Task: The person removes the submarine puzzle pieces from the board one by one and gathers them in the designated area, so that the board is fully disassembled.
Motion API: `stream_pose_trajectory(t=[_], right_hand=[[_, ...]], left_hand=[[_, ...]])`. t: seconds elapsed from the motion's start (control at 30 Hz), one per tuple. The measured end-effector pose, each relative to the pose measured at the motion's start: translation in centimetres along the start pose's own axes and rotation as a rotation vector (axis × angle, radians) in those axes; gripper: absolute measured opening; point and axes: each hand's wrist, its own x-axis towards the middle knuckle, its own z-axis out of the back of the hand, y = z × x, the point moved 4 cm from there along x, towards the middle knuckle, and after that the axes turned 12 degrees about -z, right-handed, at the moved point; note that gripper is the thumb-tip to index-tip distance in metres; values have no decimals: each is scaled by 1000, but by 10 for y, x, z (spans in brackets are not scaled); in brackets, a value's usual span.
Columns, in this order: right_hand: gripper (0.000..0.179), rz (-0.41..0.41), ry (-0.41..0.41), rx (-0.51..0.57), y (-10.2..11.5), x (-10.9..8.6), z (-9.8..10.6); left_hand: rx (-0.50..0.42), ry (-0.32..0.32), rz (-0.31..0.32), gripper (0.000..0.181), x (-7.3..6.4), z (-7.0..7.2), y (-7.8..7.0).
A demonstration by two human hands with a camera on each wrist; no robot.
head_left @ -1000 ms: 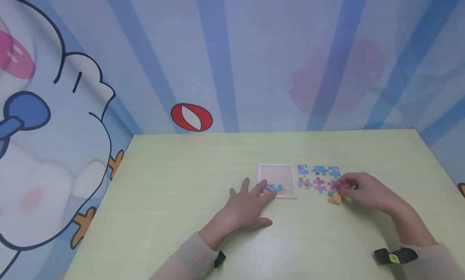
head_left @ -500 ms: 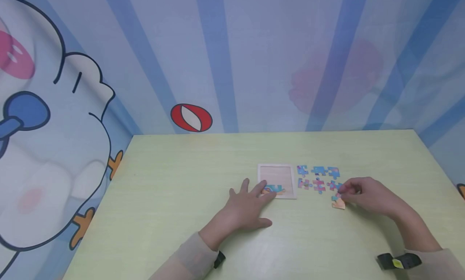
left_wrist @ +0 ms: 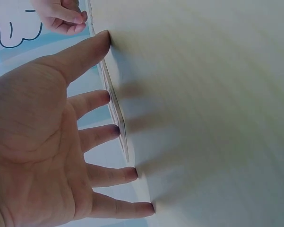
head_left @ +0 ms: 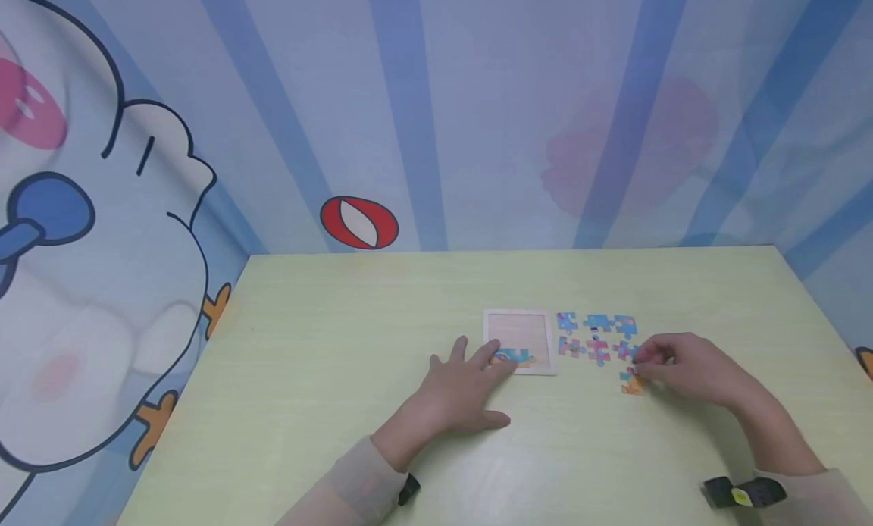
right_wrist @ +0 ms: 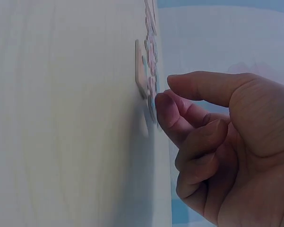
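My left hand (head_left: 460, 393) lies with spread, straight fingers at the lower left of a square, light puzzle tray (head_left: 520, 321). Two of its fingertips press on the tray's edge in the left wrist view. Joined blue-and-orange pieces (head_left: 514, 355) sit in the tray's bottom left, partly hidden by the fingers. An orange-and-blue puzzle piece (head_left: 631, 383) lies on the table at the right. Just beside it is my right hand (head_left: 689, 367), thumb and index fingertips slightly apart with nothing between them, the other fingers loosely curled. In the right wrist view this piece (right_wrist: 140, 68) shows nearly edge-on.
Right of the tray, several loose puzzle pieces (head_left: 598, 349) lie in two rows on the pale table (head_left: 382, 299). A patterned blue cloth wall (head_left: 477, 132) rises behind the table's far edge.
The orange-and-blue piece has moved slightly down, away from the pieces above it; tilted in my right fingers half a second ago, it now lies flat, let go. The left hand stays in place.
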Motion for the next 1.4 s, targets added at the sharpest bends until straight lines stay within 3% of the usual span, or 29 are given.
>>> stream_pose_trajectory(t=[0.23, 0.43, 0.77, 0.93, 1.13, 1.4], right_hand=[[15, 35, -19, 8, 22, 5, -9], [17, 72, 11, 79, 40, 11, -20], [14, 209, -31, 6, 77, 25, -44], [16, 230, -28, 1, 93, 29, -54], [21, 213, -21, -43, 107, 36, -64], [26, 129, -16, -62, 113, 43, -77]], left_hand=[[-3, -23, -3, 82, -3, -1, 4], [-13, -11, 21, 85, -7, -1, 8], [-25, -4, 24, 83, -8, 4, 10], [-1, -1, 19, 84, -8, 4, 11], [9, -3, 11, 84, -9, 5, 11], [15, 2, 4, 83, -10, 4, 10]])
